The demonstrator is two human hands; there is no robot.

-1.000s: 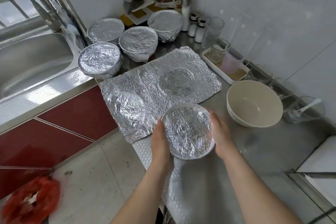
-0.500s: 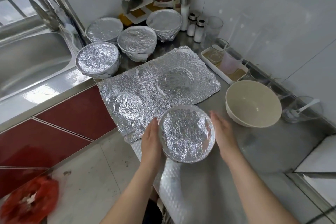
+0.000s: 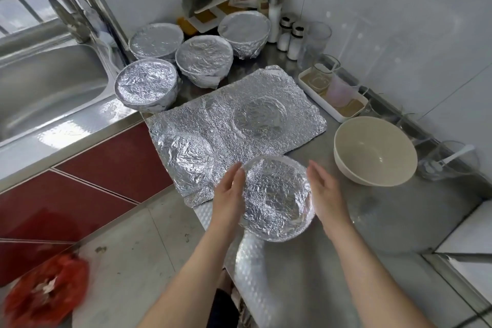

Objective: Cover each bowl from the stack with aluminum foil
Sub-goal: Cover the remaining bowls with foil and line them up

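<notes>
Left fingers: your left hand (image 3: pixel 229 194) lies with straight, relaxed fingers flat against the 9 o'clock side of the bowl. It clasps nothing.
Right fingers: your right hand (image 3: pixel 326 192) is equally flat and loose at the bowl's 3 o'clock side. Whether it touches the foil or stands just off it cannot be told.
Bowl between palms: the round bowl wrapped in crinkled silver aluminium foil (image 3: pixel 277 197) appears to rest near the front edge of the grey steel counter (image 3: pixel 386 234).
Handling: probably light. The foil skin is thin, soft and slick, and would likely dent or tear under fingertips. Take it low on both sides with flat palms, never on the stretched top.
Foil sheet: a flat rectangular sheet of wrinkled foil (image 3: pixel 234 128) lies at 12 o'clock, its near edge just beside the bowl.
Next bowl: a bare cream round bowl (image 3: pixel 375 152) stands uncovered at 2 o'clock, apart.
Finished bowls: four foil-covered bowls (image 3: pixel 203 57) cluster at 11 o'clock, beyond the sheet.
</notes>
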